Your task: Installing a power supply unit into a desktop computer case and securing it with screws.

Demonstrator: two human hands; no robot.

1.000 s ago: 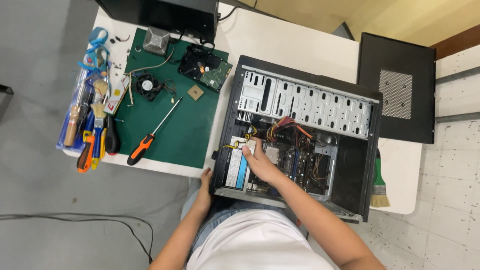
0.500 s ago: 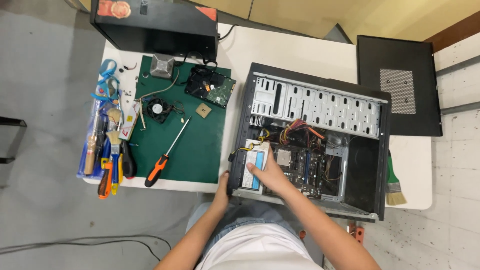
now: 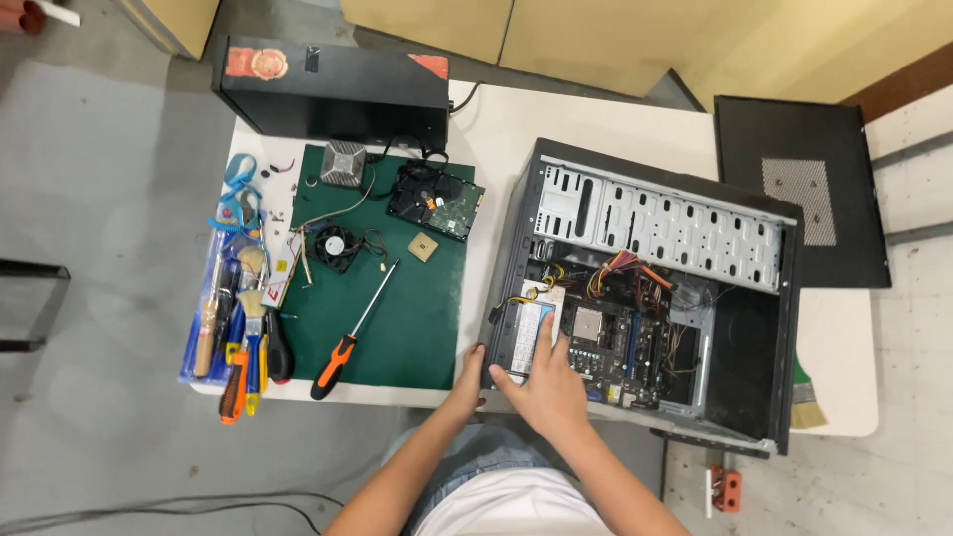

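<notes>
An open black computer case [image 3: 650, 298] lies on its side on a white table [image 3: 496, 129], filling the centre and right of the frame, its inside facing the camera. The right hand [image 3: 544, 389] comes in from the bottom centre and lies flat on the silver power supply [image 3: 524, 335] in the lower left corner of the case, fingers spread and the index finger stretched up along its edge; it presses on the box rather than closing around it. The left hand [image 3: 469, 382] sits just left of it, fingers hooked over the outer left wall of the case near the bottom edge (how firmly it grips cannot be told). Right of the power supply lies the motherboard [image 3: 620, 342] with a square metal plate near its middle, and a bundle of coloured cables [image 3: 620, 266] runs above it. The perforated drive bays [image 3: 655, 223] take up the upper part of the case.

To the left of the case a green mat [image 3: 417, 318] covers the table. On it lie an orange-handled screwdriver [image 3: 352, 333] set diagonally, a small black fan [image 3: 333, 246], a loose processor chip [image 3: 424, 246], a hard drive [image 3: 435, 201] with its board up, and a metal heatsink [image 3: 340, 164]. A row of brushes and hand tools [image 3: 238, 328] lies at the table's left edge. A second black box [image 3: 333, 91] stands at the upper left, and a black side panel [image 3: 804, 189] rests at the upper right.
</notes>
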